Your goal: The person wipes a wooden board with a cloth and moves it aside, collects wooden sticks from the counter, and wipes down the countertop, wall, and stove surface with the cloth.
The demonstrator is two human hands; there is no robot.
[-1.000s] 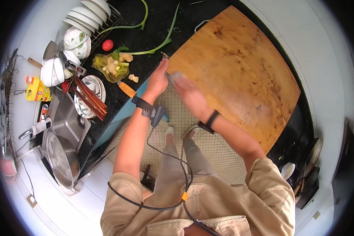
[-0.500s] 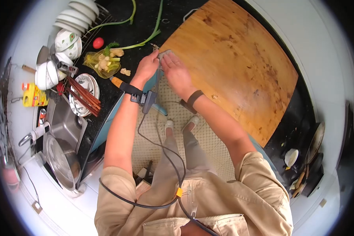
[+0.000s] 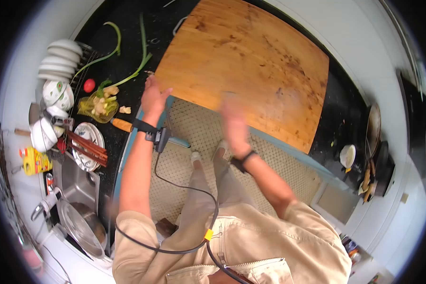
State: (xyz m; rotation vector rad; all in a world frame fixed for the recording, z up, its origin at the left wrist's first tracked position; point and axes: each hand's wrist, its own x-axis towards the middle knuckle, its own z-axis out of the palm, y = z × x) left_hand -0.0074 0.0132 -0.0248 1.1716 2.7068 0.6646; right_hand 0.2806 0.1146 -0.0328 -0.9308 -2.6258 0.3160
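Right hand (image 3: 234,120) blurred at the near edge of the broad, dark-stained brown wooden board (image 3: 251,61) on the glossy black worktop (image 3: 343,97), forearm extended, grip unreadable; left hand (image 3: 155,100) beside the left corner, thumb spread, fingers apparently unloaded; flat, even strokes, board steadied, would likely work best.

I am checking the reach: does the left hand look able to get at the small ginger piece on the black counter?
Probably yes: the left hand is close by, at a corner of the wooden board, and I see nothing lying between it and the small ginger piece.
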